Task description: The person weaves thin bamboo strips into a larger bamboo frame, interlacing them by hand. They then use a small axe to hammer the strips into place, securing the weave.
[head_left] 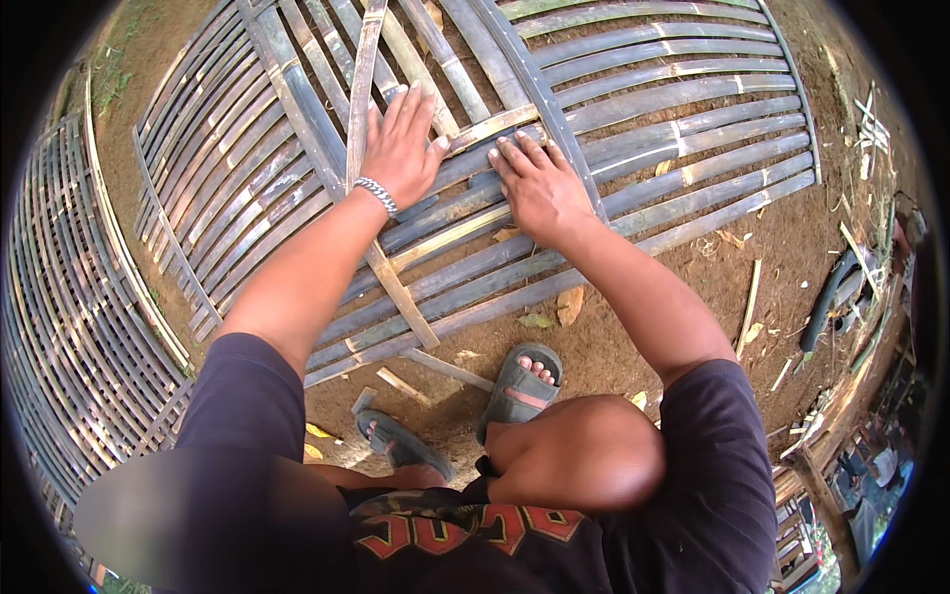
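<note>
Bamboo slats of the panel (633,109) lie under both my hands: left hand (401,148) flat and spread, right hand (534,183) pressing fingertips on the pale cross strip (490,127), gripping nothing. I judge I'm seating that strip; next calls for steady downward pressure.

- My one view sits on the head, facing steeply down.
- It is close above the bamboo panel (594,129) on the dirt ground (772,257).

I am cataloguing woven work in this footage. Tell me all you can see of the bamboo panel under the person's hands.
The bamboo panel is a flat lattice of long grey-green split slats with a few paler crosswise strips, lying on bare brown earth. Some slat ends stick out unevenly at its near edge. The left hand lies flat on it beside a pale upright strip; the right hand presses fingers down near a dark curved slat.
</note>
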Available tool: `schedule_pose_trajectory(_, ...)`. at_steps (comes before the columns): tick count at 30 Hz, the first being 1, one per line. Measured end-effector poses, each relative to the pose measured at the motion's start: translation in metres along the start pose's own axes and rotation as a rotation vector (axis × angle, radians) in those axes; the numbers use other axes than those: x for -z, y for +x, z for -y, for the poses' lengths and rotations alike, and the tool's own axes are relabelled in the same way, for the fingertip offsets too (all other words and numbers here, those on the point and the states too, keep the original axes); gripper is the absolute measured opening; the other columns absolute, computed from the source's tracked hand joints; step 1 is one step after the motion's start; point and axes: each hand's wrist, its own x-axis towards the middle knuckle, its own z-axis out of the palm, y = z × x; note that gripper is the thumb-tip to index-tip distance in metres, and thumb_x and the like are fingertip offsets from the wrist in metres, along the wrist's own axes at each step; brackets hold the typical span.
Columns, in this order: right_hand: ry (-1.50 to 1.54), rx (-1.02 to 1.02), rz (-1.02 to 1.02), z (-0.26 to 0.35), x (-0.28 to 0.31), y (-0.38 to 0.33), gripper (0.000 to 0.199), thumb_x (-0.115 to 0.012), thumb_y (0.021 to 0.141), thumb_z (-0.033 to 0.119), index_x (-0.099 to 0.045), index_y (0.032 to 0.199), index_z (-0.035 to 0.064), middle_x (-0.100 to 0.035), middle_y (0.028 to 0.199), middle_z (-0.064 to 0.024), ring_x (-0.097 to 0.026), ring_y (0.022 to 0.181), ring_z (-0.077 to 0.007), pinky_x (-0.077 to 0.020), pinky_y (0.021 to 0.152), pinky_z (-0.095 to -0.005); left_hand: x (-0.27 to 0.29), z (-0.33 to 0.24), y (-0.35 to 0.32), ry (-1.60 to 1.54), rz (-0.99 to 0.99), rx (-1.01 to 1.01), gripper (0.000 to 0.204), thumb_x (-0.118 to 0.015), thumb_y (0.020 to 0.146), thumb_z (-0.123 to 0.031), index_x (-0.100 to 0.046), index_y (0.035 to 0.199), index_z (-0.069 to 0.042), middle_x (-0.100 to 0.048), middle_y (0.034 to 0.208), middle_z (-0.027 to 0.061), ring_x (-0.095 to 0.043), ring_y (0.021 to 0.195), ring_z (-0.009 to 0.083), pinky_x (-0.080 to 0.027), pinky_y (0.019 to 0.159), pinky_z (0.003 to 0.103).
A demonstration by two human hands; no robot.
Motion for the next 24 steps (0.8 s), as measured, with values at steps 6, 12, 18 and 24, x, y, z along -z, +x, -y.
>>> schedule_pose_trajectory(6, -0.041, 0.042, 0.043, -0.004, 0.009, 0.002, 0.059, -0.039, 0.103, 0.020, -0.032, 0.161, 0.0108, -0.029, 0.168, -0.0066, -0.024, 0.156, -0.0268, -0.0225, 0.126, -0.0493, -0.024, -0.016, 0.028, 0.008, -0.118, 0.105, 0.070, -0.051, 0.099, -0.032, -0.029, 0.160, -0.006, -0.027, 0.167, 0.0200, -0.020, 0.156, 0.0378, -0.010, 0.125, 0.060)
schedule_pose_trajectory(12, -0.014, 0.038, 0.111, -0.001, 0.015, 0.004, 0.060, -0.039, 0.103, 0.021, -0.031, 0.161, 0.0100, -0.027, 0.169, -0.0077, -0.023, 0.157, -0.0281, -0.0215, 0.126, -0.0514, -0.021, -0.017, 0.028, -0.006, -0.107, 0.118, 0.069, -0.055, 0.095, -0.030, -0.036, 0.157, -0.007, -0.029, 0.165, 0.0187, -0.021, 0.155, 0.0388, -0.011, 0.125, 0.061)
schedule_pose_trajectory(18, 0.009, 0.034, 0.142, -0.002, 0.016, 0.005, 0.059, -0.039, 0.105, 0.025, -0.029, 0.162, 0.0114, -0.025, 0.170, -0.0060, -0.019, 0.158, -0.0276, -0.0191, 0.127, -0.0505, -0.017, -0.015, 0.031, -0.017, -0.037, 0.131, 0.068, -0.057, 0.093, -0.030, -0.040, 0.156, -0.010, -0.027, 0.166, 0.0176, -0.018, 0.156, 0.0385, -0.011, 0.124, 0.062)
schedule_pose_trajectory(24, 0.030, 0.002, 0.207, 0.001, 0.025, 0.010, 0.056, -0.036, 0.109, 0.029, -0.030, 0.162, 0.0140, -0.024, 0.170, -0.0043, -0.017, 0.158, -0.0263, -0.0174, 0.128, -0.0501, -0.014, -0.013, 0.032, -0.059, -0.006, 0.158, 0.069, -0.057, 0.094, -0.032, -0.039, 0.156, -0.010, -0.025, 0.167, 0.0178, -0.017, 0.156, 0.0395, -0.010, 0.124, 0.063)
